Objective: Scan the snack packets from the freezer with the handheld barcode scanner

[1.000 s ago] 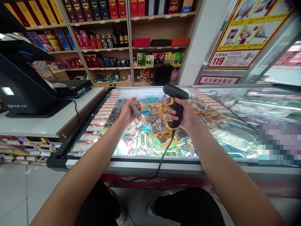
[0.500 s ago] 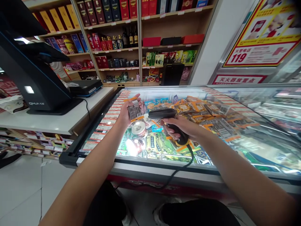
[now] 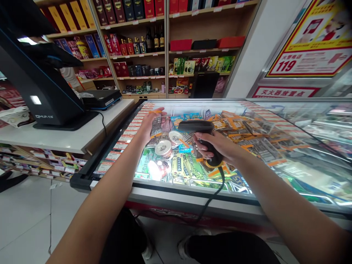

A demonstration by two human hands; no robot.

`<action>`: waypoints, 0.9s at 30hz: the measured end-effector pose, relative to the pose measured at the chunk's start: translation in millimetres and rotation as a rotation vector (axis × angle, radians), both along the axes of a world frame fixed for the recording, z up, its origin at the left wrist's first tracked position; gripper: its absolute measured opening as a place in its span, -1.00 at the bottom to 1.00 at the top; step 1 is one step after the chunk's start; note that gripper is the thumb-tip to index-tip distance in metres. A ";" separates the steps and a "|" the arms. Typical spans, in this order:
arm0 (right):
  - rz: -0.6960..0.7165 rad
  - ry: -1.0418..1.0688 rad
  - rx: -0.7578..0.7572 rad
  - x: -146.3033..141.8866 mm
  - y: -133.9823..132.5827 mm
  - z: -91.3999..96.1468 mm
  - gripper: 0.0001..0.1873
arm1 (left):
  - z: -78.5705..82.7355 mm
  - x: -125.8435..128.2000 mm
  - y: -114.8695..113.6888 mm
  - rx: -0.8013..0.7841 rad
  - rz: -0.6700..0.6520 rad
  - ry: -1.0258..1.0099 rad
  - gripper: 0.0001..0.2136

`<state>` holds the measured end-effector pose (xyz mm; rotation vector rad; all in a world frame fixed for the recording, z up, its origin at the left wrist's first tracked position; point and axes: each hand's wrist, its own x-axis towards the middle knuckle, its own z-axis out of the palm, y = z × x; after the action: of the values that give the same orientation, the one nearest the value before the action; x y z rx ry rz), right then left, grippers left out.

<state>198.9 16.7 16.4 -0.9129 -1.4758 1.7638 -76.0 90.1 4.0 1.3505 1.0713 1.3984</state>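
Note:
My left hand (image 3: 148, 125) holds a small flat grey packet (image 3: 158, 124) with an orange edge, its face turned to the right. My right hand (image 3: 217, 146) grips the handle of a black barcode scanner (image 3: 198, 129) with a yellow ring at its base. The scanner's head points left at the packet, a short gap apart. A black cable (image 3: 211, 198) runs down from the handle over the front rim. Both hands hover over an open chest freezer (image 3: 176, 190) filled with packaged frozen goods and round tubs (image 3: 162, 149).
A white counter (image 3: 63, 139) at left carries a black till screen (image 3: 41, 88) and a flat black device (image 3: 101, 99). Price labels (image 3: 123, 139) line the freezer's left rim. Glass lids (image 3: 308, 146) cover its right part. Shelves of boxes and bottles (image 3: 143, 40) stand behind.
My right hand turned the scanner from upright to level, its head aimed left at the packet. My left hand kept the packet and tilted it toward the scanner. The view shifted left.

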 end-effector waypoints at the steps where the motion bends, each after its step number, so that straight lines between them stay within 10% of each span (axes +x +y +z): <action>1: -0.031 0.033 0.001 1.2 0.6 1.9 -0.61 | -2.0 -4.5 2.4 0.051 0.081 0.229 -0.61; 7: -0.201 0.205 -0.088 10.9 5.9 13.3 -0.68 | -17.8 -22.8 4.5 0.051 0.518 1.324 -0.56; 17: -0.268 0.246 -0.089 11.9 9.7 11.6 -0.70 | -34.6 -21.1 5.0 -0.062 0.612 1.418 -0.18; 27: -0.301 0.228 -0.041 8.0 7.6 11.8 -0.73 | -25.4 99.7 -33.1 0.143 -0.075 1.197 -0.52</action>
<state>206.8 24.3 28.2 -0.8719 -1.0994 1.6187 23.7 57.0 -21.4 2.3902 1.6166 0.5036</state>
